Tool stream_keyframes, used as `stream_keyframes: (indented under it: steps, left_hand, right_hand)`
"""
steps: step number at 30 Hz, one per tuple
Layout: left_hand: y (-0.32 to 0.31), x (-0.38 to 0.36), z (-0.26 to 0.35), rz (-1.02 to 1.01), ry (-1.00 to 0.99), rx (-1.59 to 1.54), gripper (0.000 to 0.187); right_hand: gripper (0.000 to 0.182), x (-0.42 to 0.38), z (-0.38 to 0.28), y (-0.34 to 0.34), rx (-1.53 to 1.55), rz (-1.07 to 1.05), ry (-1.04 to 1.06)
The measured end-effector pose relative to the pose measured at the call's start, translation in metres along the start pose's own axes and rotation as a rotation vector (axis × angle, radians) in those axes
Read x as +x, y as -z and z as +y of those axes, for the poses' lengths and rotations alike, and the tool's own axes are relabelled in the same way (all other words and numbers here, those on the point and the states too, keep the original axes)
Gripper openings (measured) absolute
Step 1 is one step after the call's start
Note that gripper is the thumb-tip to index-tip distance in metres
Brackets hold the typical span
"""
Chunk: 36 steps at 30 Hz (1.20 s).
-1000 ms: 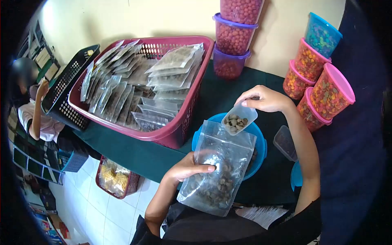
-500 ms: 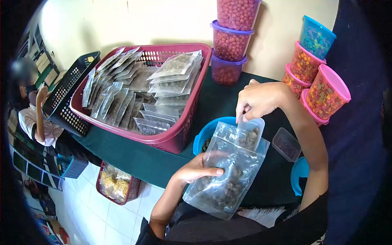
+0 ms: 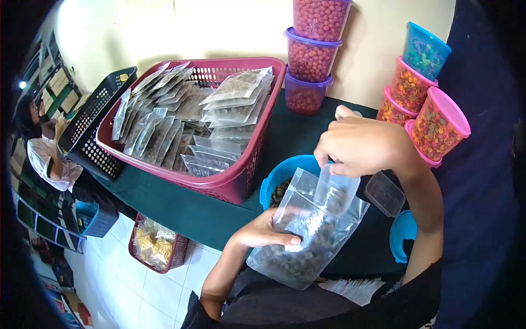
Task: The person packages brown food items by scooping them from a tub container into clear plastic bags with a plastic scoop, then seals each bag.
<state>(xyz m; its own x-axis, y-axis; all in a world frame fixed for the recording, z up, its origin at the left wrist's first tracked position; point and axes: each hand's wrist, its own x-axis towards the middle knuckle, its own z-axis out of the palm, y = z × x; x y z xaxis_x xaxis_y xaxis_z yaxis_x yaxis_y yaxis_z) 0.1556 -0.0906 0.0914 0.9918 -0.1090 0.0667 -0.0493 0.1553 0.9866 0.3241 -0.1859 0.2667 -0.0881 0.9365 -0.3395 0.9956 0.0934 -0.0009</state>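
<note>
Clear bag (image 3: 307,230) — one, partly filled with brown pellets, held above the blue bowl (image 3: 276,178) at the table's near edge. Left hand (image 3: 263,230) grasps its side, thumb across the front. Right hand (image 3: 361,143), wrist bent downward, pinches one small scoop cup (image 3: 335,189) tipped into the bag's mouth. Red basket (image 3: 241,181) — one, stacked with filled packets; three purple-lidded jars (image 3: 309,55) stand behind.

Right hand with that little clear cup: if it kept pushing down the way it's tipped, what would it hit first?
Probably the brown pellets already inside the clear bag, since the right hand tips the small cup into its mouth. Depth is uncertain.
</note>
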Motion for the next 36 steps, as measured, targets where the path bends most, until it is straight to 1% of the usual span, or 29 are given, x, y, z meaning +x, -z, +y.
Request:
stream_keyframes:
  steps: [2,5,7,9,10,11,12,13,15,16,18,19,20,22,24,25,26,27,28,29,32,34,35,36]
  left_hand:
    - [-0.003,0.000,-0.001,0.053,-0.003,-0.027,0.055]
    - [-0.007,0.001,0.001,0.070,0.051,-0.024,0.055]
    - [-0.009,0.000,-0.001,0.065,0.046,-0.044,0.055]
    - [-0.010,0.000,-0.004,0.059,0.041,-0.064,0.055]
    - [-0.011,-0.001,-0.007,0.100,0.029,-0.108,0.055]
    - [-0.012,-0.001,-0.010,0.138,0.018,-0.151,0.055]
    - [-0.012,-0.002,-0.014,0.132,0.025,-0.145,0.055]
    - [-0.011,-0.003,-0.019,0.174,0.007,-0.185,0.057]
    - [-0.013,-0.005,-0.018,0.227,-0.032,-0.237,0.059]
    - [-0.011,-0.007,-0.022,0.209,-0.025,-0.232,0.059]
    - [-0.007,-0.011,-0.031,0.245,-0.137,-0.269,0.056]
    - [-0.008,-0.014,-0.027,0.274,-0.160,-0.327,0.052]
    - [-0.005,-0.018,-0.028,0.258,-0.150,-0.322,0.052]
    - [0.005,-0.030,-0.030,0.373,-0.033,-0.170,0.048]
    - [0.014,-0.039,-0.029,0.370,-0.051,-0.136,0.045]
    - [0.019,-0.045,-0.027,0.361,-0.075,-0.122,0.045]
    - [0.025,-0.051,-0.025,0.355,-0.097,-0.110,0.044]
    - [0.031,-0.057,-0.024,0.346,-0.091,-0.105,0.044]
    - [0.038,-0.064,-0.023,0.331,-0.131,-0.093,0.044]
    - [0.043,-0.071,-0.023,0.317,-0.170,-0.084,0.045]
    - [0.058,-0.091,-0.015,0.298,-0.168,-0.118,0.047]
    - [0.074,-0.105,-0.019,0.289,-0.125,-0.085,0.048]
    - [0.081,-0.112,-0.020,0.291,-0.124,-0.088,0.047]
    - [0.087,-0.119,-0.021,0.297,-0.127,-0.092,0.046]
  right_hand:
    - [0.014,0.001,0.002,-0.003,-0.009,0.102,-0.001]
    - [0.015,0.001,-0.003,0.002,-0.029,0.101,-0.027]
    - [0.014,-0.001,-0.003,0.002,-0.044,0.109,-0.034]
    - [0.009,-0.001,-0.003,0.000,-0.067,0.181,-0.005]
    - [0.009,-0.001,-0.003,-0.002,-0.063,0.185,-0.008]
    - [0.008,0.000,-0.003,-0.005,-0.043,0.264,0.010]
    - [0.007,0.001,-0.003,-0.007,-0.020,0.344,0.026]
    - [0.007,0.000,-0.004,-0.008,-0.014,0.353,0.016]
    - [0.008,-0.003,-0.006,-0.008,0.020,0.512,0.041]
    - [0.008,-0.006,-0.005,-0.007,0.022,0.518,0.022]
    - [0.008,-0.017,-0.003,-0.004,-0.069,0.835,-0.027]
    - [0.009,-0.024,-0.005,0.001,-0.093,0.824,-0.118]
    - [0.009,-0.030,-0.007,-0.001,-0.091,0.829,-0.138]
    - [0.009,-0.042,-0.012,-0.011,0.005,0.850,-0.391]
    - [0.009,-0.035,0.002,-0.054,0.143,0.817,-0.534]
    - [0.009,-0.027,0.008,-0.083,0.147,0.774,-0.627]
    - [0.010,-0.018,0.008,-0.110,0.152,0.727,-0.716]
    - [0.010,-0.009,0.003,-0.128,0.203,0.656,-0.789]
    - [0.011,-0.002,-0.002,-0.141,0.254,0.582,-0.859]
    - [0.011,0.006,-0.002,-0.154,0.260,0.581,-0.868]
    - [0.014,0.019,-0.018,-0.184,0.289,0.579,-0.932]
    - [0.018,0.025,-0.033,-0.187,-0.001,0.827,-0.829]
    - [0.019,0.029,-0.046,-0.183,0.062,0.913,-0.865]
    - [0.019,0.031,-0.062,-0.178,0.068,0.903,-0.873]
